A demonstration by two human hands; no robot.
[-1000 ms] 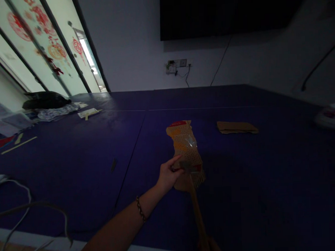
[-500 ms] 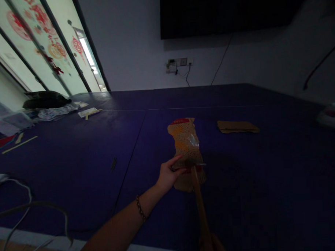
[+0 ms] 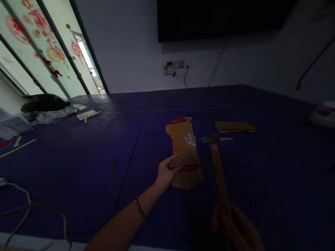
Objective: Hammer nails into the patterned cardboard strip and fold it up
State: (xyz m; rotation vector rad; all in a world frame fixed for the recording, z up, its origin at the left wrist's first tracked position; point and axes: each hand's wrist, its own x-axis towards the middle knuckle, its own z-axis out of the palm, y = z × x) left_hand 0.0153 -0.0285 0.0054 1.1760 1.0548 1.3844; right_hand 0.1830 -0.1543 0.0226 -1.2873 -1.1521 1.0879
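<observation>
Purple surface [image 3: 84, 194]: I view it dimly lit, spreading from the near edge to the wall, where a dark screen [image 3: 224, 13] hangs above the sockets [image 3: 175, 65].
Glass panels, far left: red and orange decorations on pale panes [image 3: 43, 38]; a black bag [image 3: 44, 103] lies below.
White cable [image 3: 27, 192], near left: looped.
Dark rods [image 3: 113, 166]: thin, side by side, left of my left arm.
Left hand [image 3: 166, 174]: forearm reaching up and rightward from the bottom edge, dark bracelet [image 3: 140, 207] near the wrist; partly open, thumb and index finger apart, fingertips at the left side of the cardboard piece [image 3: 183, 143].
Cardboard piece: near the middle of the surface, long and uneven in outline; brown, dark-dotted, with orange patches, red bands towards both ends, a glossy clear patch at its right side and a fringed lower right edge.
Hammer [image 3: 218, 164]: metal head raised right of the cardboard, apart from it; wooden handle slanting down to my right hand.
Right hand [image 3: 239, 229]: clenched around the handle at lower right, slightly blurred.
Folded cardboard [image 3: 235, 126]: brown, flat, beyond the hammer head.
</observation>
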